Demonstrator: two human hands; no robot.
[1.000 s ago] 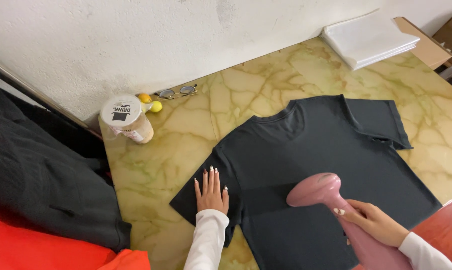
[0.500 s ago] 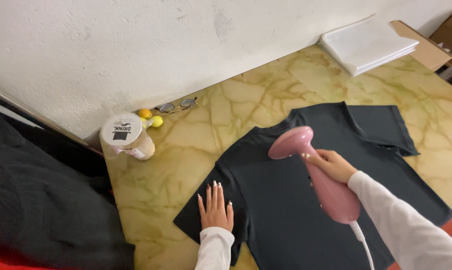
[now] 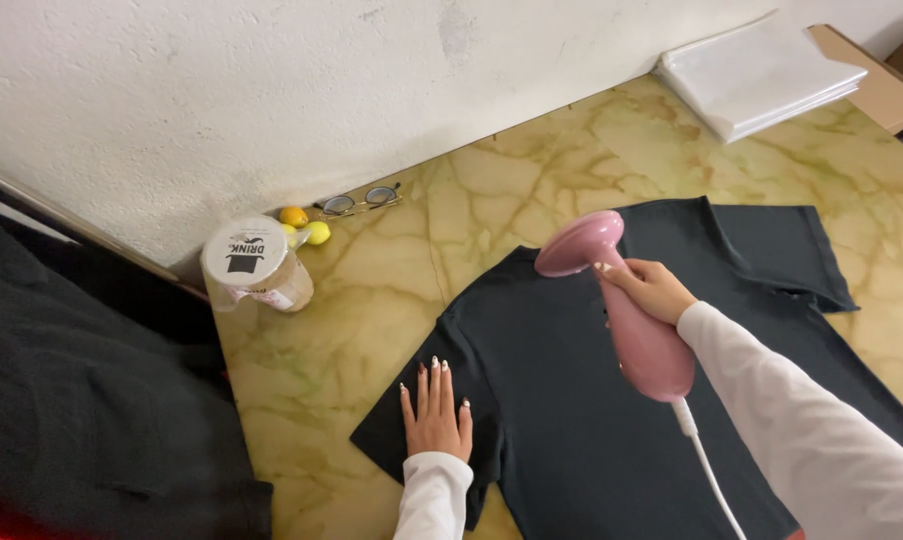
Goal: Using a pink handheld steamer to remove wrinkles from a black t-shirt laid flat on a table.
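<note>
Two hands share the work in the head view, each doing its own part. My left hand (image 3: pixel 434 415) lies flat, fingers straight and close together, palm down on the near sleeve of the dark T-shirt (image 3: pixel 611 400); that pins the cloth so it stays smooth and does not slide on the marble table (image 3: pixel 371 290). My right hand (image 3: pixel 649 287) is wrapped around the neck of the pink garment steamer (image 3: pixel 621 300), fingers curled tight about it, with the head tilted down over the shirt's collar near the far edge of the cloth. The white cord (image 3: pixel 706 465) trails back toward me along my sleeve, out of the steamer's way.

Well apart from the shirt, by the wall, stand a lidded jar (image 3: pixel 256 265), two small yellow fruits (image 3: pixel 304 225) and a pair of glasses (image 3: pixel 359 200). A white folded stack (image 3: pixel 756 75) sits at the far corner.
</note>
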